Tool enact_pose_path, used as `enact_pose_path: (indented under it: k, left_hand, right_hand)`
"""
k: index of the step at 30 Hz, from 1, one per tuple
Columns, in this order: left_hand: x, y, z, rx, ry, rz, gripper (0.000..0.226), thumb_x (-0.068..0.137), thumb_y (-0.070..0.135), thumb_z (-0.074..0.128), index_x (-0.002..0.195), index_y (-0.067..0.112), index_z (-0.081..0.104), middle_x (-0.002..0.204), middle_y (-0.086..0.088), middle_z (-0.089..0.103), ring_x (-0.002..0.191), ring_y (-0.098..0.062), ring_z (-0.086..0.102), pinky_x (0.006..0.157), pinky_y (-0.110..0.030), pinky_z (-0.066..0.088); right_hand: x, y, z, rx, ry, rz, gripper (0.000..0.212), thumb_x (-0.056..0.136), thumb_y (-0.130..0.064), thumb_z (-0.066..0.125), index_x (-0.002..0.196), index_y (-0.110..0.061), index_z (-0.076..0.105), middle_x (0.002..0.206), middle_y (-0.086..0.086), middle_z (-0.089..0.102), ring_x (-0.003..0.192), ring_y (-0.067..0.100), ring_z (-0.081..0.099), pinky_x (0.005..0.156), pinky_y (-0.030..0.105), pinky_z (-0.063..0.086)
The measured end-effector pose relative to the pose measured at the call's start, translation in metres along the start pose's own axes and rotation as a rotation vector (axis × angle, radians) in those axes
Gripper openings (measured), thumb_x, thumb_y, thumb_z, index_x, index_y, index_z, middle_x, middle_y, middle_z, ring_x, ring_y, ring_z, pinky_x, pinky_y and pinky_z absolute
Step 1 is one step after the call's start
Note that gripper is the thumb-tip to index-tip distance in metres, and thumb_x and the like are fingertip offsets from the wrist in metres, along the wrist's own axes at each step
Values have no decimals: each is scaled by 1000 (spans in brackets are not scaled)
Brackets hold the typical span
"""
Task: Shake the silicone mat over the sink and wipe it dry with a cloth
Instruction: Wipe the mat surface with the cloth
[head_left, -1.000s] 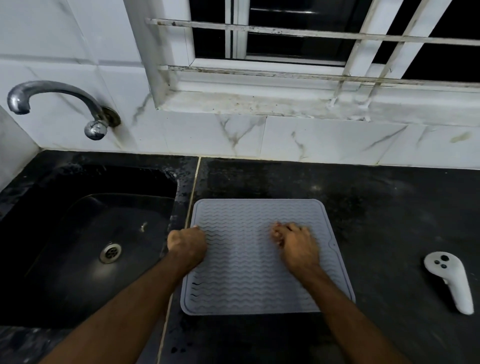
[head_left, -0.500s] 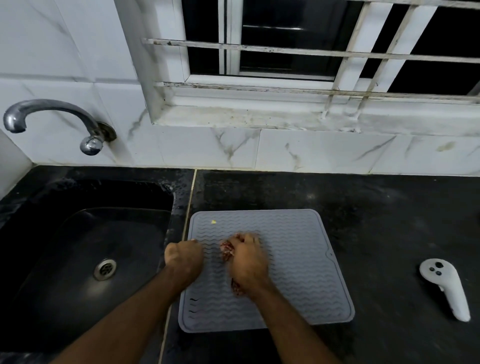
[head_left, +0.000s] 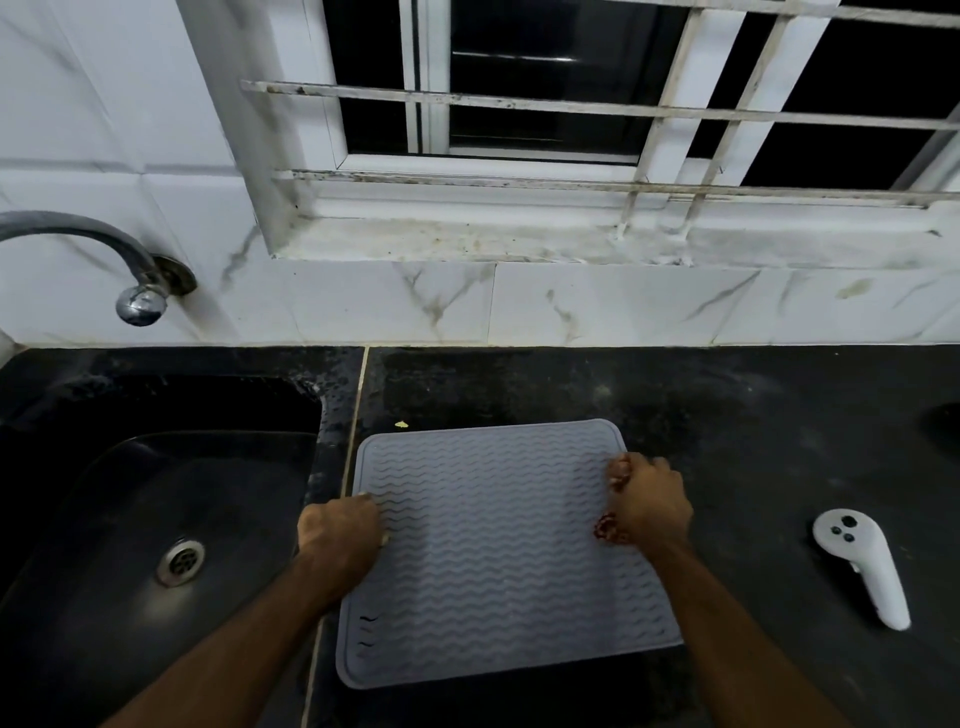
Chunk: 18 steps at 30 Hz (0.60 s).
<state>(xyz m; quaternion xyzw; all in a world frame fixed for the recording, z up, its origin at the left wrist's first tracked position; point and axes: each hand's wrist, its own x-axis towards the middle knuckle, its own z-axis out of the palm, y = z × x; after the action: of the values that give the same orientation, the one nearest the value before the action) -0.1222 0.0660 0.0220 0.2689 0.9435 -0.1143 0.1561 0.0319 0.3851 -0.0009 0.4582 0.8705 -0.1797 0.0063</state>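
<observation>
The grey silicone mat (head_left: 493, 545) with a wavy pattern lies flat on the black counter, just right of the sink (head_left: 130, 509). My left hand (head_left: 337, 535) sits on the mat's left edge with fingers curled round that edge. At the mat's right edge, my right hand (head_left: 649, 509) grips a small reddish cloth (head_left: 605, 530). Only bits of the cloth show under the fist.
A metal tap (head_left: 140, 301) sticks out of the tiled wall above the sink, and the drain (head_left: 182, 561) lies at the basin's bottom. A white controller (head_left: 862, 566) rests on the counter (head_left: 753, 441) to the right. A barred window is behind.
My right hand swept the cloth left to the mat's middle, then back to its right edge. My left hand stayed at the left edge.
</observation>
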Motion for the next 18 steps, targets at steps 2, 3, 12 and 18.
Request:
enact_pose_path:
  k: [2, 3, 12, 18]
  left_hand:
    - [1, 3, -4, 27, -11, -1, 31, 99, 40, 51, 123, 21, 58, 122, 3, 65, 110, -17, 64, 88, -33, 47]
    - [2, 6, -6, 46, -19, 4, 30, 99, 38, 52, 123, 21, 59, 123, 2, 65, 112, -17, 63, 90, -33, 47]
    - [6, 10, -13, 130, -45, 41, 28, 99, 34, 54, 123, 21, 63, 123, 1, 66, 113, -18, 63, 91, -33, 47]
    - [6, 2, -5, 59, -26, 56, 32, 99, 38, 50, 125, 22, 59, 127, 1, 64, 116, -19, 62, 92, -36, 46]
  right_hand:
    - [-1, -6, -2, 7, 21, 23, 36, 99, -38, 46, 129, -23, 58, 129, 10, 52, 118, 33, 51, 93, 44, 49]
    - [-7, -17, 2, 46, 42, -6, 32, 97, -35, 50, 126, -25, 60, 127, 7, 54, 115, 30, 54, 90, 39, 50]
    - [-81, -117, 73, 28, -138, -380, 41, 95, -36, 54, 136, -32, 52, 142, 2, 42, 130, 24, 37, 105, 42, 41]
    - [-37, -36, 32, 84, -1, -153, 35, 96, -34, 56, 131, -28, 58, 134, 9, 49, 120, 29, 47, 101, 42, 45]
